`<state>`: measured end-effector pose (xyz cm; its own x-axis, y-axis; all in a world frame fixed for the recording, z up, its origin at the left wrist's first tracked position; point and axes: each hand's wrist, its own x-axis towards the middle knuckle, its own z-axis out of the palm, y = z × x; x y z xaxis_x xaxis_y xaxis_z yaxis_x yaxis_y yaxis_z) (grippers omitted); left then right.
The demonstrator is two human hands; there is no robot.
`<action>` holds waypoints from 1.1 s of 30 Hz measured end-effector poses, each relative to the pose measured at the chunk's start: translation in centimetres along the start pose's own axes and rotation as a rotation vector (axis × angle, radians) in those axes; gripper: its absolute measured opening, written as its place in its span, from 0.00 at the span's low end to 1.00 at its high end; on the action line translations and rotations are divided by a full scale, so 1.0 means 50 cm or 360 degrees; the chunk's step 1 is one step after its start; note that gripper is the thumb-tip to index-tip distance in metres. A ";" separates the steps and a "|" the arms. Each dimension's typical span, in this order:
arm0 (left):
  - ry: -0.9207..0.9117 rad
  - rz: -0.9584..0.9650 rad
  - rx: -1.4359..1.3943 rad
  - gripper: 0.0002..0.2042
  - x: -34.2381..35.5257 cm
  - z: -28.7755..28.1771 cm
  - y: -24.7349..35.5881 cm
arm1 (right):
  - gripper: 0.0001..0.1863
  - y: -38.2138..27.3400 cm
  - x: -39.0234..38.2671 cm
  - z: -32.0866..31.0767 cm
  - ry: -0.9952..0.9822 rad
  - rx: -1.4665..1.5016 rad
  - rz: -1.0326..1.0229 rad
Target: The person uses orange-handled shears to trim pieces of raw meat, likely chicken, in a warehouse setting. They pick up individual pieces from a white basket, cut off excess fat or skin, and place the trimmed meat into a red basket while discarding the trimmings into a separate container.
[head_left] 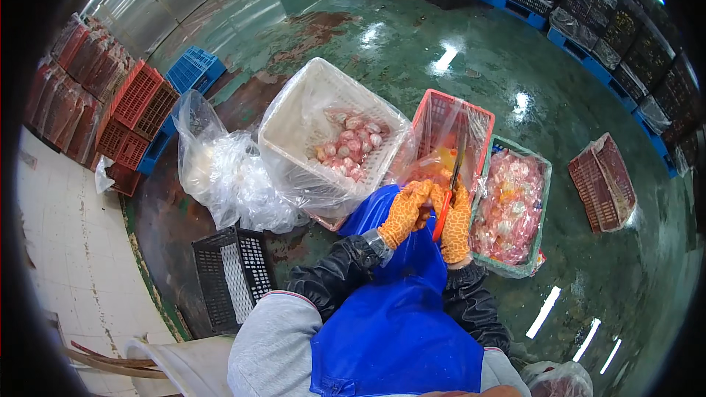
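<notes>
Both my hands wear orange patterned gloves and meet over the near end of a red crate [482,119]. My right hand [457,229] is closed round the red handle of a long knife [460,148], whose dark blade points away over the crate. Close beside it, the fingers of my left hand [404,213] are curled; whatever they hold is hidden. Under the clear lining of the red crate lie orange and yellow pieces. To the left tilts a white crate [316,73], lined with clear plastic, with pink and white round pieces [353,143] in it.
At the right stands a green crate [548,176] filled with pinkish pieces under clear film. Crumpled clear plastic bags [243,176] and a black crate [213,272] lie left. A dark red crate [603,184] sits farther right. Stacked crates [136,114] line the wet floor's edges.
</notes>
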<state>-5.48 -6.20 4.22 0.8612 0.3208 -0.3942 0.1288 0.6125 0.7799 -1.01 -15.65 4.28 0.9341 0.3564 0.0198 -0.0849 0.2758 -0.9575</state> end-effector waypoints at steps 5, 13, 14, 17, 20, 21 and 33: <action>0.0208 0.0192 -0.0086 0.20 0.065 -0.051 0.028 | 0.25 0.000 -0.029 -0.024 -0.0259 -0.0276 0.0164; 0.0300 0.0507 0.0050 0.15 0.040 -0.008 0.024 | 0.24 -0.011 -0.036 -0.016 -0.0488 -0.0982 0.0100; 0.0311 0.0473 0.0063 0.15 0.044 -0.014 0.021 | 0.23 -0.017 -0.035 -0.016 -0.0505 -0.1029 0.0073; 0.0263 0.0327 0.0066 0.15 0.061 -0.031 0.020 | 0.21 -0.031 -0.039 -0.014 -0.0507 -0.0698 0.0655; 0.0233 0.0455 0.0234 0.16 0.056 -0.019 0.028 | 0.21 -0.018 -0.032 -0.019 -0.0502 -0.0654 0.0618; 0.0259 0.0641 0.0407 0.16 0.067 -0.024 0.017 | 0.21 0.006 -0.023 -0.027 -0.0509 -0.0698 0.0425; -0.0164 -0.0027 -0.0208 0.10 0.162 -0.108 0.015 | 0.31 -0.030 0.025 -0.062 -0.0849 0.0090 0.1057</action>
<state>-1.06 0.78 -0.99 0.9061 0.2379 -0.3498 0.0846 0.7083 0.7008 1.35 -18.41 4.85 0.3974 0.8288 -0.3939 -0.5875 -0.1000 -0.8030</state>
